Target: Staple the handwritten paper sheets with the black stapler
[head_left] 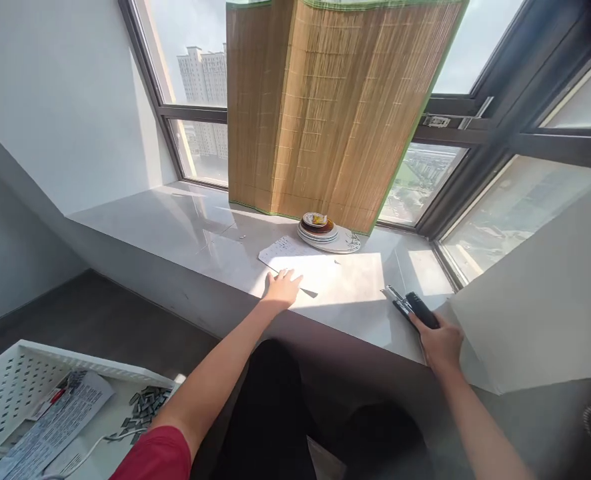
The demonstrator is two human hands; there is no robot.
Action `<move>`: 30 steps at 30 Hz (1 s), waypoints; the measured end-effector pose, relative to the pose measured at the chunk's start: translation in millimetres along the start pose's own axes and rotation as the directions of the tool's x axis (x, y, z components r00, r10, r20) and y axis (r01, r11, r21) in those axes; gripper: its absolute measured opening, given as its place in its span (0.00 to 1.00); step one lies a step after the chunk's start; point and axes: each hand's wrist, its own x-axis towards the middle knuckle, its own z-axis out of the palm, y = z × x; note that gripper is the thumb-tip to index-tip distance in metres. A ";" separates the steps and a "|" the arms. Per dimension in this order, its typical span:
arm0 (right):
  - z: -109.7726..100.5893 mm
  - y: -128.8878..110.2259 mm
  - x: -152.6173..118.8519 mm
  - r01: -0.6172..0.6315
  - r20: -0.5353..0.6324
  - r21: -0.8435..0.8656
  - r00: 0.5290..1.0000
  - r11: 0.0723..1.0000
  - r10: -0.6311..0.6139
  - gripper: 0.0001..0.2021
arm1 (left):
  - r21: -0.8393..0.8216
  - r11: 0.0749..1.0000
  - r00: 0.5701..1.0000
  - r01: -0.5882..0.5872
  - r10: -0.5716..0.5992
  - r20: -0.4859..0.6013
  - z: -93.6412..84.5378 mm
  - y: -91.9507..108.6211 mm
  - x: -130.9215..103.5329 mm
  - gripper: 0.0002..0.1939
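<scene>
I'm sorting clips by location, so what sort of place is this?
Probably a room high up in a building, perhaps a home: a broad windowsill runs beneath large windows, a tall building and ground far below show outside, and a bamboo mat covers part of the glass.

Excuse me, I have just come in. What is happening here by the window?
A person is working at a windowsill. The left hand lies spread at the near edge of a white sheet of paper, while the right hand grips a black stapler farther right, apart from the paper. Beyond the paper is a stack of plates, in front of a bamboo mat. A white plastic basket is at the lower left.
</scene>
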 end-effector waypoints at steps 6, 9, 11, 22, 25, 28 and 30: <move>0.3 -4.6 0.5 -0.083 0.034 0.055 0.996 0.995 0.081 0.36 | 0.037 0.980 0.980 -0.196 0.197 -0.019 12.2 57.9 -22.2 0.24; -1.6 -7.9 0.0 -0.088 0.048 0.072 0.995 0.994 0.084 0.37 | -0.012 0.964 0.964 -0.264 0.265 0.006 8.6 64.6 -16.9 0.25; -3.2 -10.0 -0.5 -0.094 0.057 0.078 0.994 0.992 0.090 0.37 | -0.067 0.934 0.935 -0.350 0.353 0.030 6.4 67.2 -11.6 0.23; -2.3 -10.8 -0.1 -0.094 0.038 0.144 0.995 0.985 0.089 0.33 | -0.275 0.814 0.827 -0.512 0.554 0.098 8.1 81.7 12.9 0.21; -0.9 -8.3 0.4 -0.097 0.037 0.135 0.995 0.986 0.093 0.31 | -0.311 0.751 0.754 -0.582 0.642 0.140 4.4 77.3 18.2 0.20; -1.5 -8.2 0.3 -0.108 0.051 0.144 0.993 0.984 0.102 0.31 | -0.296 0.790 0.793 -0.537 0.592 0.144 2.0 71.4 23.7 0.14; -2.4 -9.3 0.0 -0.123 0.058 0.156 0.992 0.980 0.116 0.31 | -0.236 0.846 0.854 -0.478 0.511 0.101 5.5 69.0 25.1 0.14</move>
